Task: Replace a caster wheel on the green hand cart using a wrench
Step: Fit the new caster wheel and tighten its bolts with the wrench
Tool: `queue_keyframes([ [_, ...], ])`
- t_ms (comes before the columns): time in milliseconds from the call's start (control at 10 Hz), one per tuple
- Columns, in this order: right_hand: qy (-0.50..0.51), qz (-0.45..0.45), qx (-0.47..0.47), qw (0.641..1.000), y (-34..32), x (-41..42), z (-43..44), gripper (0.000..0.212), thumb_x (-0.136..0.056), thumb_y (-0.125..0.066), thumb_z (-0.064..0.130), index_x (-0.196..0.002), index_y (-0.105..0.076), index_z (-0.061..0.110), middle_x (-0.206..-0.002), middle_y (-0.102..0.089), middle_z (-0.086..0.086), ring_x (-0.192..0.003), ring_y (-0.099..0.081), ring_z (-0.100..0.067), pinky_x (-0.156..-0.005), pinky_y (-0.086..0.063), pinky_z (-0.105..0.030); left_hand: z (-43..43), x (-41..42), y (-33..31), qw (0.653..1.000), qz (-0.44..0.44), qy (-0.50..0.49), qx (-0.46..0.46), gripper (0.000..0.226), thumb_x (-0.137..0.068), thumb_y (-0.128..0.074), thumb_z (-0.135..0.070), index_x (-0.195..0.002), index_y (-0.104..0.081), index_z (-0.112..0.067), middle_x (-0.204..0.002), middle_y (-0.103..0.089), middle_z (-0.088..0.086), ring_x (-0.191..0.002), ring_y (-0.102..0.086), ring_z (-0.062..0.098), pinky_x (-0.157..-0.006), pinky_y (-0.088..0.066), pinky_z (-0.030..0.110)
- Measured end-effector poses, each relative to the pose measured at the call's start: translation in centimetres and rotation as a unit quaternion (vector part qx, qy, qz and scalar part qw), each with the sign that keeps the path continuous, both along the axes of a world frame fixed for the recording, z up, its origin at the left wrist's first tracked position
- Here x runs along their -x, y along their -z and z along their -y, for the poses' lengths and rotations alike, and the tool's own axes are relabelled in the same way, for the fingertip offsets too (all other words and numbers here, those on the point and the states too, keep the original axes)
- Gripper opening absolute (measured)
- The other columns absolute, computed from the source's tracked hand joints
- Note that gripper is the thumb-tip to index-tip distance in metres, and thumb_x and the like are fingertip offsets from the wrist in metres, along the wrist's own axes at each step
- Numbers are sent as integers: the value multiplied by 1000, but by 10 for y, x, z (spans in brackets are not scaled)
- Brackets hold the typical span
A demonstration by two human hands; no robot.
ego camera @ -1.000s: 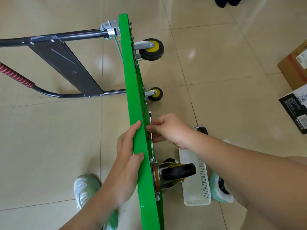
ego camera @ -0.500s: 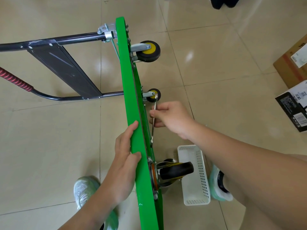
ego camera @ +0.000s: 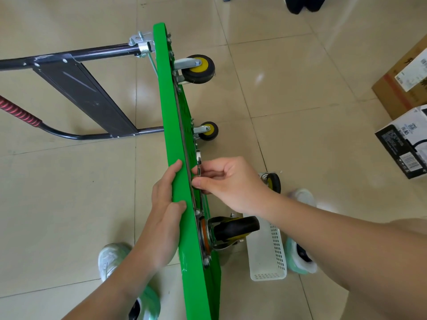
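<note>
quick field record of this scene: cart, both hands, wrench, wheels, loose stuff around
cart: green hand cart tipped up on its edge
left hand: left hand grips the deck's upper edge
right hand: right hand pinches the wrench
wrench: lies along the cart's underside, above the black caster; whether it sits on a bolt cannot be told
mounted wheels: black caster nearest the person, two yellow-hub wheels farther off
loose items: loose wheel, white basket, boxes at right

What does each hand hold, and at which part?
The right hand pinches the wrench at mid-shaft; the left hand grips the green cart deck by its upturned edge.
</note>
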State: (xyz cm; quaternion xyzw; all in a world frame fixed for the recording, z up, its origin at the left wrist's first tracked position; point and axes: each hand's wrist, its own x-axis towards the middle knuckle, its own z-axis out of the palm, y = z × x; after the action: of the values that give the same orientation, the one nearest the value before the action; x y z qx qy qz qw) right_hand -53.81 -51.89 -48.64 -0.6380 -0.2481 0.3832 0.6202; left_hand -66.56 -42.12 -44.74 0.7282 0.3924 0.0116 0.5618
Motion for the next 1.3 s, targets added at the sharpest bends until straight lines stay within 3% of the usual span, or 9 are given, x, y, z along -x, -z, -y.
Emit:
queue_keyframes([
  [100, 5, -9, -14, 1000, 1, 4, 1, 24, -87, -75, 9, -98, -76, 31, -99, -79, 1, -96, -75, -15, -90, -59, -30, -2, 2, 5, 1000, 1, -3, -1, 77, -94, -40, 28, -159, -33, -14, -166, -33, 4, -153, -33, 18, -125, -31, 42],
  [300, 1, -14, -10, 1000, 6, 5, -4, 28, -87, -76, 11, -88, -78, 39, -93, -79, 8, -92, -76, -12, -82, -60, -24, -1, 3, 8, 1000, 2, -3, -2, 77, -94, -40, 28, -158, -35, -14, -165, -34, 3, -152, -35, 17, -125, -32, 42],
  [600, 14, -64, 52, 996, 26, -13, -16, 23, -89, -75, 11, -112, -74, 10, -99, -79, -7, -93, -76, -19, -81, -63, -36, 3, -1, -10, 1000, 8, -16, 13, 73, -95, -38, 29, -156, -36, -10, -162, -37, 4, -151, -37, 19, -124, -33, 36],
  [800, 13, -101, 108, 989, 42, -23, -26, 18, -92, -72, 14, -109, -75, 8, -95, -79, -6, -87, -77, -22, -77, -63, -32, 1, -9, -23, 1000, -4, -8, 18, 76, -91, -34, 34, -155, -34, -6, -162, -34, 11, -151, -35, 22, -125, -28, 36],
  [1000, 2, -133, 183, 974, 56, -30, -38, 21, -91, -74, 16, -107, -72, 2, -93, -78, -15, -84, -77, -31, -81, -63, -43, -2, -13, -26, 999, -23, -10, 26, 80, -88, -35, 37, -154, -36, -8, -149, -37, 3, -144, -39, 17, -124, -30, 39],
  [1100, 53, -114, 176, 976, 50, -39, -42, 15, -90, -75, 14, -102, -73, 4, -90, -78, -13, -81, -77, -31, -78, -63, -42, -5, -11, -23, 999, -28, -2, 30, 80, -88, -36, 36, -154, -37, -10, -145, -37, -1, -133, -39, 9, -122, -33, 41],
  [1200, 104, -102, 108, 983, 31, -54, -40, 5, -91, -73, 11, -94, -73, 14, -85, -79, -3, -79, -78, -24, -71, -63, -33, -5, -10, -20, 999, -9, 5, 31, 79, -89, -37, 36, -154, -37, -9, -152, -38, 2, -136, -40, 9, -123, -33, 41],
  [1300, 72, -82, 61, 992, 12, -48, -33, 11, -90, -74, 10, -96, -74, 19, -89, -79, 0, -82, -78, -21, -68, -61, -26, -4, -6, -23, 1000, -4, -5, 29, 74, -94, -39, 30, -156, -36, -10, -164, -34, 4, -151, -36, 17, -124, -32, 41],
])
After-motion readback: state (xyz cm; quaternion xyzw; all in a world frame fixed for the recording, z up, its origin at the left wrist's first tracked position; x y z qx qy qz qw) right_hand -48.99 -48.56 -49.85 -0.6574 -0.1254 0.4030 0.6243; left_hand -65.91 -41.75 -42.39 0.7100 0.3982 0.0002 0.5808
